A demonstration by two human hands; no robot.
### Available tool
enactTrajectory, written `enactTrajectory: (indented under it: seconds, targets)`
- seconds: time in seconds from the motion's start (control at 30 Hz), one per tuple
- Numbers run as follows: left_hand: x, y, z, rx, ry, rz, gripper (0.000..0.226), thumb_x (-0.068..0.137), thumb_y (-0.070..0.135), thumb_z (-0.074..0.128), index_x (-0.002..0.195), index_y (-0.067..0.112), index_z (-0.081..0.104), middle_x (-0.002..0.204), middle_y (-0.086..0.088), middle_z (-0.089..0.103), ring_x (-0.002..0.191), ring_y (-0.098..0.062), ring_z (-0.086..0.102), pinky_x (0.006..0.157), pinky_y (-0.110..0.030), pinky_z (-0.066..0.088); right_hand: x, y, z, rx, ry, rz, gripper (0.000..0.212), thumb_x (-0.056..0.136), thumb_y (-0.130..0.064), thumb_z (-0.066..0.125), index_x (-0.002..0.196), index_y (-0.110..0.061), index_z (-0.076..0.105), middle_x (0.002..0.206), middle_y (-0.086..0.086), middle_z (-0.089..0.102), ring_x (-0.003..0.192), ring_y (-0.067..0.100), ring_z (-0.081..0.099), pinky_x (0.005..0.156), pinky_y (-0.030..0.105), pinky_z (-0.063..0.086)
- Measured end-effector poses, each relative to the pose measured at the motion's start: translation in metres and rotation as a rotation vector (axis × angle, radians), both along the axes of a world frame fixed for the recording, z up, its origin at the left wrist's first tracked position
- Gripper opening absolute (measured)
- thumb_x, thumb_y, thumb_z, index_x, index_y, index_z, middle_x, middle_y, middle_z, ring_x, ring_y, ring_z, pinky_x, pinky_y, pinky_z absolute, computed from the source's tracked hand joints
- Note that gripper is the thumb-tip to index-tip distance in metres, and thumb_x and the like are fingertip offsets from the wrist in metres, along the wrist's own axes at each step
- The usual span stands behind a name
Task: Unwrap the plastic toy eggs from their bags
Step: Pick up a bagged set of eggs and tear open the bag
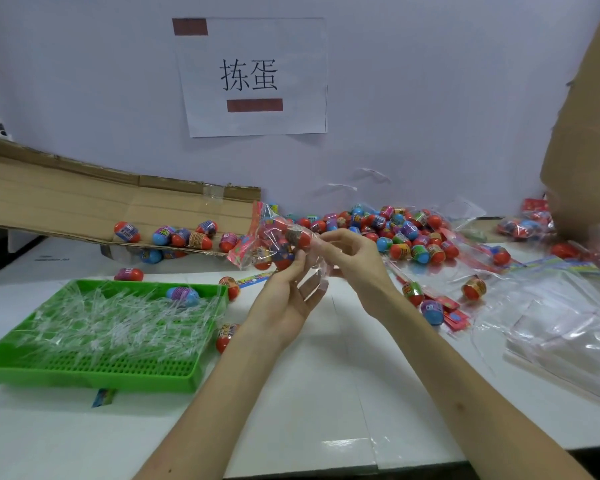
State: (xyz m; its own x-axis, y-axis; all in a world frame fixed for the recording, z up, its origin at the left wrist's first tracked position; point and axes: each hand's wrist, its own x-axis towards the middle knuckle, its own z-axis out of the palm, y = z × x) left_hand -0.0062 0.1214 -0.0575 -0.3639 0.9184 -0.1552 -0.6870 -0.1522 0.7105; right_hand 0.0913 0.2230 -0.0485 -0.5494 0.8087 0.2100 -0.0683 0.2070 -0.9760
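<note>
A clear plastic bag (274, 237) with several red and blue toy eggs inside is held up above the white table, its coloured header strip hanging at the left. My left hand (288, 299) grips the bag from below, palm up. My right hand (347, 254) pinches the bag's clear end from the right. A heap of loose eggs (395, 230) lies on the table behind my hands. More bagged eggs (523, 225) sit at the far right.
A green plastic tray (94, 368) holding clear plastic strips and one egg stands at the left. Behind it leans a flattened cardboard sheet (84, 202) with several eggs on it. Empty clear bags (561, 327) pile at the right. A cardboard box (589, 150) rises at the right edge.
</note>
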Motion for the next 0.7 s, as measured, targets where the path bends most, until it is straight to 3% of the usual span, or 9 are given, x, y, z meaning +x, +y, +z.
enactTrajectory:
  seconds: [0.1,0.27,0.47,0.53,0.6,0.7]
  targets:
    - [0.001,0.001,0.000,-0.006,-0.018,-0.013,0.033,0.101,0.022,0.059,0.082,0.020,0.085,0.104,0.004,0.079,0.088,-0.015,0.077,0.070,-0.027,0.061,0.002,0.000,0.000,-0.035,0.078,0.004,0.017,0.089,-0.022,0.078,0.103,-0.014,0.074,0.088,0.001,0.077,0.080,0.014,0.074,0.065,0.017,0.055]
    - [0.000,-0.001,-0.002,-0.039,-0.019,-0.028,0.035,0.103,0.024,0.058,0.080,0.021,0.085,0.103,0.004,0.080,0.090,-0.014,0.077,0.075,-0.029,0.057,0.003,-0.003,0.004,-0.072,0.025,0.053,0.016,0.093,-0.021,0.074,0.107,-0.015,0.074,0.098,0.009,0.076,0.092,0.023,0.074,0.072,0.023,0.057]
    - [-0.001,0.000,-0.004,-0.147,0.104,-0.068,0.018,0.099,0.028,0.066,0.114,0.020,0.072,0.116,0.004,0.077,0.091,-0.009,0.077,0.081,-0.027,0.051,0.004,-0.003,0.005,-0.019,0.075,-0.077,0.010,0.090,-0.011,0.076,0.099,-0.014,0.076,0.097,0.008,0.077,0.097,0.027,0.073,0.088,0.041,0.060]
    - [0.001,0.001,-0.006,-0.165,0.111,-0.009,0.029,0.095,0.016,0.071,0.123,0.015,0.063,0.120,-0.005,0.076,0.097,-0.014,0.076,0.082,-0.028,0.054,0.007,-0.001,0.007,-0.007,0.141,-0.111,0.016,0.087,-0.009,0.079,0.099,-0.019,0.075,0.095,0.000,0.077,0.096,0.023,0.074,0.083,0.037,0.061]
    - [0.002,0.002,-0.006,-0.149,0.114,0.123,0.056,0.089,0.006,0.076,0.137,0.014,0.046,0.123,-0.012,0.071,0.109,-0.023,0.071,0.091,-0.035,0.055,0.010,0.002,0.011,0.002,0.210,-0.167,0.030,0.083,-0.010,0.083,0.105,-0.026,0.071,0.095,-0.007,0.077,0.092,0.015,0.074,0.075,0.028,0.059]
    - [0.004,0.003,-0.004,-0.142,0.341,0.322,0.078,0.086,0.016,0.082,0.147,0.022,0.035,0.144,-0.007,0.051,0.129,-0.022,0.053,0.106,-0.038,0.046,0.016,0.010,0.013,0.008,0.281,-0.221,0.048,0.079,-0.009,0.086,0.118,-0.025,0.064,0.096,-0.003,0.078,0.091,0.014,0.075,0.073,0.019,0.057]
